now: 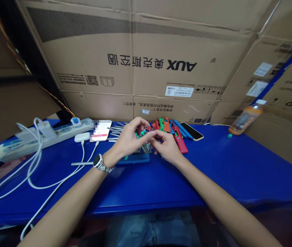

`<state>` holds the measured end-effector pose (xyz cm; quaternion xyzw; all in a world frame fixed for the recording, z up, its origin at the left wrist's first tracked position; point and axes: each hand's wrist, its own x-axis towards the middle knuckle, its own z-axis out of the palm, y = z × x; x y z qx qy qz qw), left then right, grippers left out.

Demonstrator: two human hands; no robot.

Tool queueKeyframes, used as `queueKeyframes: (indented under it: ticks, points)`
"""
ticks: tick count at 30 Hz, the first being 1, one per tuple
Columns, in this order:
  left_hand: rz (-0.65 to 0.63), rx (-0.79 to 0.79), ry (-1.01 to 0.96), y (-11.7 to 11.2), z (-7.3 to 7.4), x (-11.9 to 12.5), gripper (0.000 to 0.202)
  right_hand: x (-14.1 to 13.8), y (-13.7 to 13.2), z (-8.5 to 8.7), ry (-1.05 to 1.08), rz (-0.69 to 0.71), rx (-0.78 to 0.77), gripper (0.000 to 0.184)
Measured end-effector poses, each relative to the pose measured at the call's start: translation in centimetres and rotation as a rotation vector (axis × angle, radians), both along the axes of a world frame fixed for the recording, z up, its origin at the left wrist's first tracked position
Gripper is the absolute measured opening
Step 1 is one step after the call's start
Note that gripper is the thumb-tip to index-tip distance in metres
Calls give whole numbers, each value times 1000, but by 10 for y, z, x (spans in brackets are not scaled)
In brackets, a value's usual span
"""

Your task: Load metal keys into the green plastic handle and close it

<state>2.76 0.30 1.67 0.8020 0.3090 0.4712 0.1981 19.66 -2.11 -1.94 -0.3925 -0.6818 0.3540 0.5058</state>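
My left hand (129, 137), with a watch on its wrist, and my right hand (166, 145) meet over the middle of the blue table (213, 171). Both have their fingers curled and pinched together around small parts, green and metallic, that I cannot make out. Below the hands lies a small blue tray (135, 158). Behind the hands is a pile of red, green, orange and blue plastic pieces (173, 128). Several thin metal rods (115, 131) lie just left of the hands.
A white power strip (33, 137) with plugs and white cables (45, 178) fills the table's left. A phone (101, 130) and a white charger (81, 137) lie beside it. Another phone (192, 131) and an orange bottle (245, 120) sit at right. Cardboard boxes (146, 58) wall the back.
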Motion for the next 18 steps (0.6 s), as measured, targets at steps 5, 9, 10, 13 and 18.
queueKeyframes:
  ticks: [5,9,10,13,18]
  points:
    - [-205,-87,192,1,4,-9,18,9,-1,4,35,-2,-61,31]
    - [-253,-105,174,-1,1,-6,17,8,-3,3,67,25,-35,29]
    - [-233,-102,113,-1,0,-4,17,7,-4,3,72,33,-24,28]
    - [-209,-105,-25,-3,-1,0,26,4,-6,0,42,72,-1,25]
    - [-227,-66,-45,-5,1,1,23,1,-8,-5,-18,72,33,25]
